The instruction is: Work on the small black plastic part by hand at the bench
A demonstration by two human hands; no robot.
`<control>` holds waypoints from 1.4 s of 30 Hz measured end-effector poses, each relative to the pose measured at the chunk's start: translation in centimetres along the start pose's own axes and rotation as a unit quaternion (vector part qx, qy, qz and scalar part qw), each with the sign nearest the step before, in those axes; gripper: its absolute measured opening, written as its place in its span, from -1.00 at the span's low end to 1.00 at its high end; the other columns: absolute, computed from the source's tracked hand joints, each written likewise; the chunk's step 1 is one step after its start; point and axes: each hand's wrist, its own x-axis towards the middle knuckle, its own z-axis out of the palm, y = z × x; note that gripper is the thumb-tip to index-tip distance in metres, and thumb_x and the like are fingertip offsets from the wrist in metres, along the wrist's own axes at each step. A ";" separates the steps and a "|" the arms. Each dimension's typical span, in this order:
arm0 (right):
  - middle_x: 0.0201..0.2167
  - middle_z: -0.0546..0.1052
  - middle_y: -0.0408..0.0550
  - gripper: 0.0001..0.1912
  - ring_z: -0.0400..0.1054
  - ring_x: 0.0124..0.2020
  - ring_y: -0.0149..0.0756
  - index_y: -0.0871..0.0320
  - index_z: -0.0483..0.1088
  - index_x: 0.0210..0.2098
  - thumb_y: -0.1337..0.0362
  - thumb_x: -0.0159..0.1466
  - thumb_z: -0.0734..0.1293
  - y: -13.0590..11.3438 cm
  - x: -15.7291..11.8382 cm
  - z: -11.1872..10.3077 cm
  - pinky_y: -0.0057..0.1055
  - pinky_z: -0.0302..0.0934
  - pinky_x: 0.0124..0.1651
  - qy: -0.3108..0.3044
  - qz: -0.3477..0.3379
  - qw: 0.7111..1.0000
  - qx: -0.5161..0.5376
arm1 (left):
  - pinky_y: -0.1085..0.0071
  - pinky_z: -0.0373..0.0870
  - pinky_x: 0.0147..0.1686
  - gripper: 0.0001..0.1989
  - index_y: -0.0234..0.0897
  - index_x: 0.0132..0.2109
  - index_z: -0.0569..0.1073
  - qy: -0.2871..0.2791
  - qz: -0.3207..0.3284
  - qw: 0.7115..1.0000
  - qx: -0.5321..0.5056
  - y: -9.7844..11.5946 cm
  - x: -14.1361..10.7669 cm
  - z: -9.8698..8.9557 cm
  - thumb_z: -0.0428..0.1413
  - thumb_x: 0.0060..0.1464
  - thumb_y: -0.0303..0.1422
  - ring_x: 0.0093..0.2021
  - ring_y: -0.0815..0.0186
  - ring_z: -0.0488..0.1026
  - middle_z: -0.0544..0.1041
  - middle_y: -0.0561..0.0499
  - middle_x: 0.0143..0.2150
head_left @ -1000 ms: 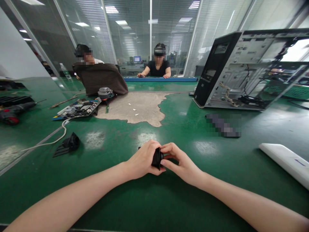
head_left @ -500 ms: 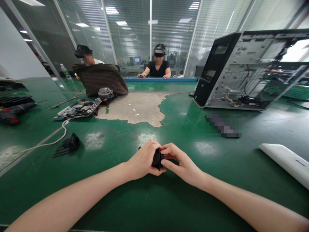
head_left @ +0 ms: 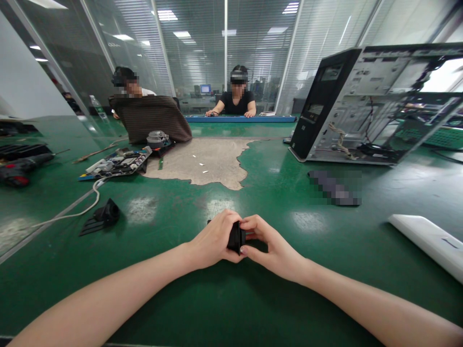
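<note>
A small black plastic part is between my two hands, a little above or on the green tabletop; its exact kind is hard to make out. My left hand wraps round its left side and covers most of it. From the right, my right hand grips the part's flanged edge with thumb and fingertips. To the left lies another black plastic piece with a round opening and flat prongs.
An opened computer case stands at the right, with a pixelated dark object and a white casing nearer. At left are a circuit board, a white cable and a power drill. Two people sit across the table.
My right thumb has slid slightly down along the part's edge, and its fingers have shifted a little. My left hand keeps its hold almost unmoved.
</note>
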 end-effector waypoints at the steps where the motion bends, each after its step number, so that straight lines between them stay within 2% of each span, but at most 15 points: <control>1: -0.15 0.26 -0.08 -0.71 0.26 -0.10 -0.30 0.09 0.22 -0.17 0.45 0.13 0.30 0.0 0.0 0.0 -0.27 0.29 -0.03 0.001 -0.002 1.000 0.000 | 0.19 0.32 -0.16 -0.43 -0.25 -0.03 0.09 0.001 0.000 1.000 0.001 0.0 0.0 0.0 0.18 -0.19 -0.36 -0.14 0.18 0.28 0.27 -0.08 -0.14; 6: -0.15 0.26 -0.07 -0.82 0.27 -0.10 -0.31 0.10 0.24 -0.22 0.41 0.18 0.26 0.3 0.0 0.1 -0.28 0.29 -0.03 0.009 0.000 1.000 0.011 | 0.19 0.33 -0.18 -0.42 -0.24 -0.03 0.09 0.006 0.003 1.000 -0.004 0.1 -0.1 0.0 0.18 -0.19 -0.35 -0.15 0.17 0.29 0.27 -0.08 -0.15; 13: -0.19 0.32 -0.08 -0.71 0.32 -0.13 -0.31 0.10 0.16 -0.13 0.43 0.18 0.27 0.3 0.2 0.2 -0.25 0.29 -0.04 0.009 0.040 0.999 0.010 | 0.22 0.34 -0.20 -0.43 -0.27 -0.05 0.12 0.007 -0.017 1.000 -0.008 0.2 0.0 0.1 0.20 -0.22 -0.35 -0.17 0.19 0.30 0.28 -0.09 -0.16; 22: -0.13 0.26 -0.04 -0.82 0.26 -0.09 -0.28 0.09 0.26 -0.19 0.39 0.20 0.26 0.1 -0.1 -0.1 -0.28 0.31 -0.06 0.019 -0.036 0.998 -0.043 | 0.18 0.33 -0.17 -0.41 -0.25 -0.03 0.10 0.007 -0.009 1.000 -0.011 0.1 0.1 0.1 0.19 -0.21 -0.36 -0.14 0.16 0.30 0.28 -0.10 -0.13; 26: -0.15 0.28 -0.04 -0.87 0.28 -0.10 -0.28 0.09 0.27 -0.22 0.37 0.22 0.24 0.2 0.0 0.0 -0.30 0.32 -0.10 0.029 -0.038 0.998 -0.038 | 0.18 0.33 -0.17 -0.39 -0.24 -0.02 0.11 0.003 -0.021 1.000 -0.015 0.0 0.0 0.1 0.21 -0.23 -0.35 -0.14 0.16 0.31 0.29 -0.09 -0.13; 32: -0.20 0.32 -0.06 -0.74 0.32 -0.14 -0.30 0.10 0.19 -0.11 0.39 0.20 0.25 0.4 0.2 0.1 -0.26 0.30 -0.06 0.030 0.011 0.999 -0.012 | 0.19 0.33 -0.18 -0.39 -0.25 -0.03 0.11 0.010 -0.017 1.000 -0.012 0.1 0.0 0.1 0.21 -0.23 -0.35 -0.15 0.17 0.31 0.28 -0.09 -0.14; 38: -0.14 0.27 -0.04 -0.76 0.26 -0.10 -0.29 0.10 0.24 -0.13 0.40 0.20 0.25 0.0 -0.1 -0.1 -0.28 0.30 -0.03 0.002 -0.032 0.998 -0.051 | 0.18 0.34 -0.18 -0.40 -0.24 -0.03 0.09 0.009 -0.007 1.000 -0.011 0.2 0.0 0.0 0.19 -0.22 -0.37 -0.15 0.16 0.30 0.28 -0.09 -0.15; 42: -0.12 0.26 -0.02 -0.81 0.25 -0.09 -0.27 0.10 0.25 -0.18 0.40 0.21 0.23 -0.1 -0.2 -0.1 -0.25 0.29 -0.03 0.006 -0.043 0.997 -0.065 | 0.18 0.33 -0.17 -0.42 -0.24 -0.03 0.10 0.009 -0.013 1.000 -0.017 0.2 0.0 0.0 0.18 -0.21 -0.37 -0.14 0.16 0.30 0.28 -0.09 -0.13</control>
